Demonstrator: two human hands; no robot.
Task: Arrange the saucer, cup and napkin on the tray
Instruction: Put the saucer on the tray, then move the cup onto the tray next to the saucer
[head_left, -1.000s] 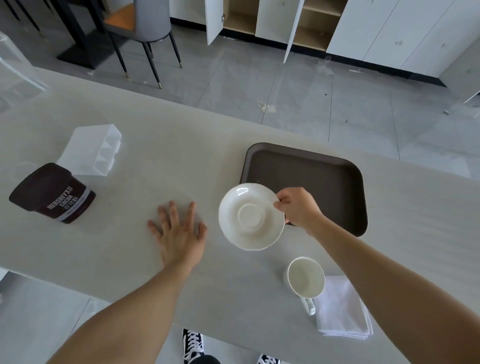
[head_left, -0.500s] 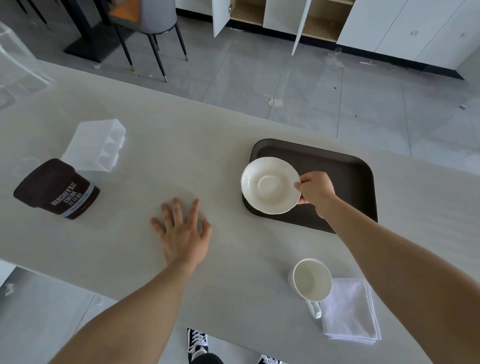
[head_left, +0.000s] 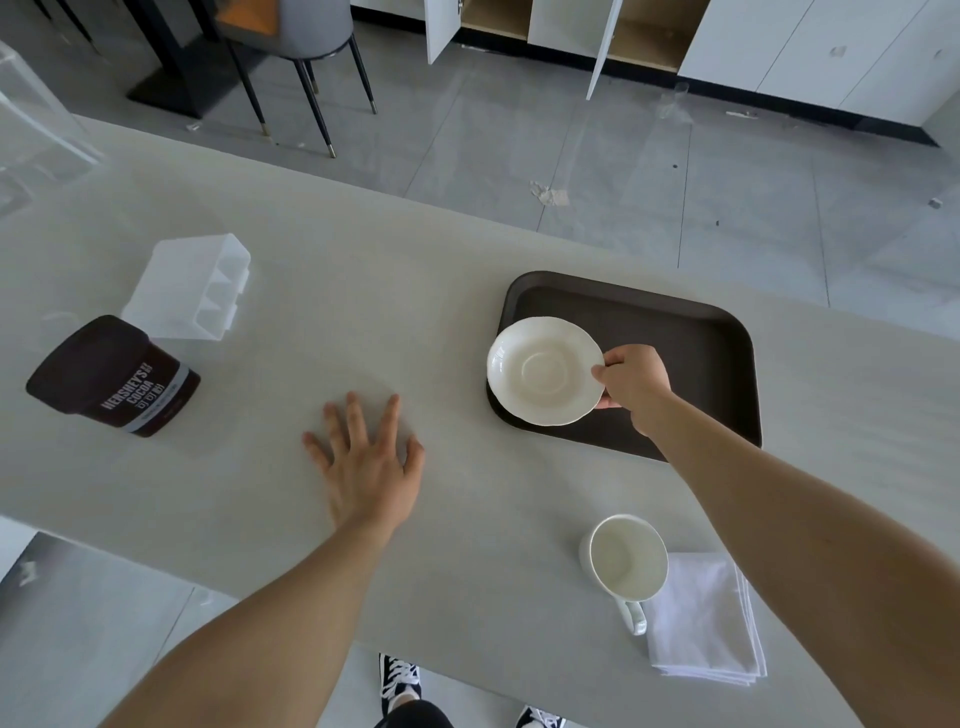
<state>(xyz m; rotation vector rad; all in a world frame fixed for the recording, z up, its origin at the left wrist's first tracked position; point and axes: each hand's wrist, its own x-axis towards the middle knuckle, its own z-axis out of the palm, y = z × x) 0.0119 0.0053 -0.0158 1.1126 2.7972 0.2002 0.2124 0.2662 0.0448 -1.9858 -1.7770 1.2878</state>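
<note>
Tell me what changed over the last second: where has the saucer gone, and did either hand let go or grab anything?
The right hand carried the saucer from above the table, near the left hand, away and to the right, over the near-left part of the tray. It still pinches the rim; nothing was released. The left hand stayed flat on the table; the cup and napkin stayed put.

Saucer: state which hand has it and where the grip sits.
The right hand holds the saucer by its right rim, over the tray's left end. The left hand lies flat on the table, holding nothing.
</note>
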